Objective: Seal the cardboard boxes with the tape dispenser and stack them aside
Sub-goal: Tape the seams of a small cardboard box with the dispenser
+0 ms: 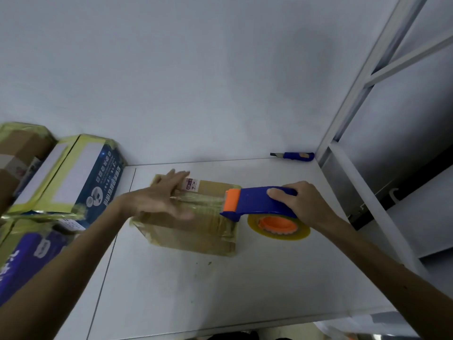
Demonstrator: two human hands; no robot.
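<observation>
Left hand (163, 197) lies flat, fingers apart, on the closed cardboard box (188, 224); right hand (299, 201) fingers clamp the tape dispenser (259, 202).

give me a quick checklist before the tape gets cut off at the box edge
1. Left hand flat on the cardboard box, steadying it: ok.
2. Right hand has a firm grip on the tape dispenser: ok.
3. Dispenser's orange head at the box's right edge: ok.
4. Tape strip lies along the box top: ok, though whether it is smooth cannot be told.
5. Tape runs down over the right side: cannot tell.
6. Sealed boxes stacked at left, room on top: cannot tell.
</observation>
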